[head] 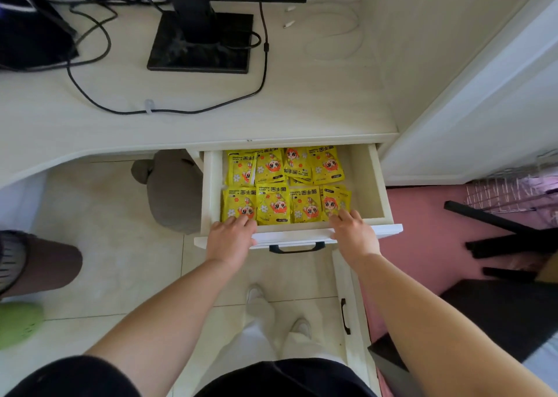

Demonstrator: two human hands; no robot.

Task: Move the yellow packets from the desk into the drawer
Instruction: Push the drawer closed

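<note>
Head view: at centre frame the yellow packets [283,185] lie in two rows inside the open drawer [367,182], probably being squared up. The left hand [231,239] and right hand [353,235] rest near-straight fingers on the front row and grip nothing. On the desk [302,109] above are a monitor stand [200,43] and a cable [120,111]. Nothing blocks the drawer.

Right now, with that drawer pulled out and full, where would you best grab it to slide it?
Probably the dark bar handle, centred on the front of the drawer. Come from the near side and hook the fingers round the bar, since it seems to stand off the panel with a gap behind. The left hand and right hand touch the yellow packets just above it.
</note>
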